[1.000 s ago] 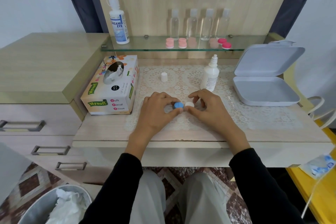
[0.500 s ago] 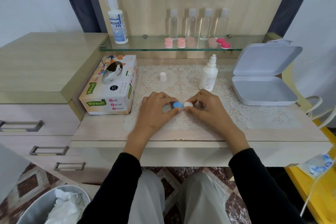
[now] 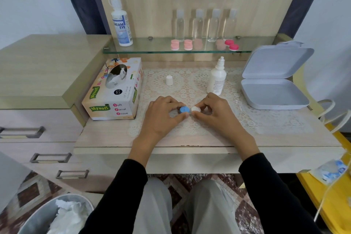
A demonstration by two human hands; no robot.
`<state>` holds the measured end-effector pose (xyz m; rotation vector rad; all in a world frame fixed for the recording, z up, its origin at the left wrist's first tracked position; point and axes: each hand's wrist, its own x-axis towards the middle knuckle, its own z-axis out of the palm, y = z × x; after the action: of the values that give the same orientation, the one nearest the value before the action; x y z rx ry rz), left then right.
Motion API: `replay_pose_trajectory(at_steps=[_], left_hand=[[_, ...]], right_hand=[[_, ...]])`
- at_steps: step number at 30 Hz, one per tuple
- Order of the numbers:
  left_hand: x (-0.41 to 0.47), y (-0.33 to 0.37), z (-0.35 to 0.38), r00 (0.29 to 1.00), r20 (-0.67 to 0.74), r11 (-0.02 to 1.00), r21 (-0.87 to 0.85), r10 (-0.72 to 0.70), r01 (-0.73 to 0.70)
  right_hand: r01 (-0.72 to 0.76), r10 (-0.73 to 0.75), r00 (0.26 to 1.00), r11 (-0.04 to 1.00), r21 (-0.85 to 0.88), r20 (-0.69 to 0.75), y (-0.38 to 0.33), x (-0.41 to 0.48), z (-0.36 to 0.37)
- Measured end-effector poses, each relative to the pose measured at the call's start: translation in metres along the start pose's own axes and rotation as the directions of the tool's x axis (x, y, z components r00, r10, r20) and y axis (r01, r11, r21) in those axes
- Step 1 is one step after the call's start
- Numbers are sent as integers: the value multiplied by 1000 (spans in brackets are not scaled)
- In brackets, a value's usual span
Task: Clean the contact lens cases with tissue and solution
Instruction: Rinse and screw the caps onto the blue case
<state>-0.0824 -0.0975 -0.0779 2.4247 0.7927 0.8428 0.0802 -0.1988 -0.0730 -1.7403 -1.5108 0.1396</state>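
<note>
A contact lens case with a blue cap (image 3: 184, 109) and a white cap (image 3: 195, 109) sits on the lace mat (image 3: 256, 119) at the table's middle. My left hand (image 3: 163, 118) pinches the blue cap between thumb and fingers. My right hand (image 3: 214, 114) pinches the white cap the same way. An uncapped white solution bottle (image 3: 217, 79) stands just behind my right hand, its small white cap (image 3: 169, 80) upright further left. A Mysoft tissue box (image 3: 114, 91) stands at the left.
An open grey box (image 3: 273, 89) lies at the right. The glass shelf (image 3: 152, 49) carries a Dream Eye bottle (image 3: 121, 24), several clear bottles (image 3: 197, 24) and pink lens cases (image 3: 181, 44). A bin with used tissue (image 3: 62, 216) stands on the floor, bottom left.
Both hands stay on the lens case caps with only slight finger shifts; nothing else has moved.
</note>
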Motion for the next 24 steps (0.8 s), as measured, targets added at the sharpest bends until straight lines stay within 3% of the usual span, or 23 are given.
replay_pose_trajectory(at_steps=[8, 24], left_hand=[[0, 1, -1, 1000, -9, 1000, 10, 9, -9], [-3, -2, 2, 997, -29, 965, 255, 69, -59]], right_hand=[[-10, 10, 1000, 1000, 10, -9, -1, -1, 0], [-11, 12, 999, 1000, 17, -38, 2, -2, 2]])
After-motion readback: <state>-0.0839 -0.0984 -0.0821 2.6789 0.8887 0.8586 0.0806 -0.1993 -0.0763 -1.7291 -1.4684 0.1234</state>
